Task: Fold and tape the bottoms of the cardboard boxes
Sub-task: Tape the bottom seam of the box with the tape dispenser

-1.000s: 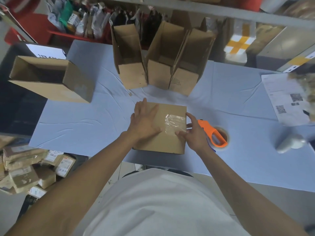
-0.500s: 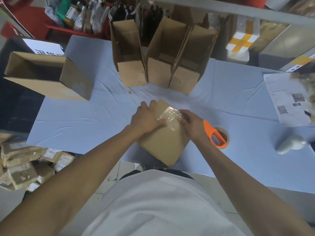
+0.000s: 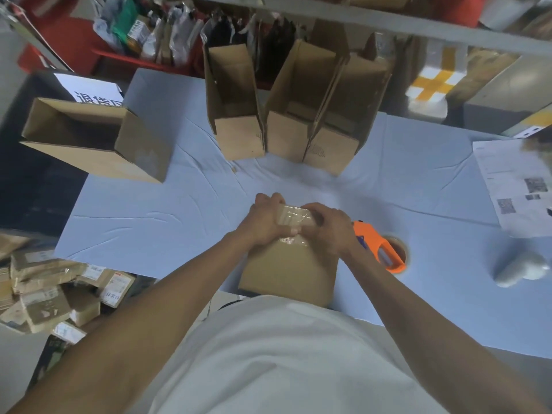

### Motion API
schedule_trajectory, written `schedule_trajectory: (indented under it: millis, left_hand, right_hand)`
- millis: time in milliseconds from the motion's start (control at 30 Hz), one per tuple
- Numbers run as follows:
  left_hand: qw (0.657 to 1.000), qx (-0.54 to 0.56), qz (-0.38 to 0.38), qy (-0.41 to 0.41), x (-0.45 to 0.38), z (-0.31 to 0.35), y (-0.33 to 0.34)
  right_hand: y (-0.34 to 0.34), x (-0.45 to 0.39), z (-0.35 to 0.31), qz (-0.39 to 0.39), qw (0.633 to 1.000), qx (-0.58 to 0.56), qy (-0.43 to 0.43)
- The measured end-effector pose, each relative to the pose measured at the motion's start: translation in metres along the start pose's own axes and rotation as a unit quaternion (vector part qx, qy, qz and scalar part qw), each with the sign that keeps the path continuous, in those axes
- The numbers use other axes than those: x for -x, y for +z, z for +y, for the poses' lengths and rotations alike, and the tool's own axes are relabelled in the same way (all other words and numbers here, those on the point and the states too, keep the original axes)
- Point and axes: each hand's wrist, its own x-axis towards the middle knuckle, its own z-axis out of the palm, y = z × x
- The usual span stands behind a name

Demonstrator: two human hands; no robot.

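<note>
Both hands are closed on the far end of the cardboard box that lies at the near edge of the table, close against the person's body: the left hand grips its far left corner with curled fingers, and the right hand presses the clear tape down over the far edge with bent fingers. The strip seems to go across the top face and over the edge, so I judge this bottom is folded and nearly sealed (only the smoothing of the tape end is left). Just right of the box the orange tape dispenser lies on the table, in nobody's hand. Further back, three open boxes stand together, and one more box lies on its side at the left; whether their bottoms are taped I cannot tell, so some work may remain there.
</note>
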Motion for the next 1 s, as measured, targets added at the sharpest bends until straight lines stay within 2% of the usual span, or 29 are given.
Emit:
schedule_trajectory:
  millis: [100,200,333,433,533,667,733,800,833,933,1000]
  left_hand:
    - [0.999,0.021,-0.021,0.027,-0.001,-0.003,-0.003]
    - [0.998,0.020,-0.040,0.048,-0.003,-0.005,-0.010]
    - [0.995,-0.004,-0.087,0.045,-0.005,-0.005,-0.021]
    - [0.991,-0.046,-0.116,0.041,-0.005,-0.006,-0.030]
    - [0.998,-0.046,-0.048,-0.001,0.001,-0.011,-0.025]
    - [0.999,0.018,0.046,0.009,0.007,-0.019,-0.010]
    - [0.996,0.000,0.092,-0.008,0.004,-0.014,-0.013]
    - [0.990,-0.032,0.135,-0.036,0.001,-0.010,-0.019]
    - [0.988,-0.043,0.140,-0.048,0.002,-0.010,-0.021]
    - [0.987,-0.097,0.092,-0.086,0.010,-0.017,-0.025]
    - [0.991,-0.080,0.064,-0.083,0.015,-0.022,-0.022]
  right_hand:
    - [-0.003,-0.007,0.003,0.002,0.993,-0.115,0.039]
    - [-0.005,-0.013,-0.002,0.032,0.985,-0.158,0.068]
    - [-0.005,-0.014,-0.005,0.037,0.986,-0.145,0.077]
    - [-0.005,-0.012,0.000,0.047,0.995,-0.068,0.063]
    - [-0.004,0.001,0.008,0.072,0.993,-0.017,0.089]
    - [0.003,0.028,0.010,0.142,0.982,0.000,0.124]
    - [0.010,0.041,0.011,0.180,0.975,0.008,0.131]
    - [0.016,0.052,0.011,0.179,0.974,0.002,0.138]
    - [0.018,0.057,0.011,0.170,0.975,0.002,0.141]
    - [0.023,0.064,0.007,0.172,0.966,0.078,0.177]
    - [0.025,0.065,0.003,0.179,0.953,0.084,0.228]
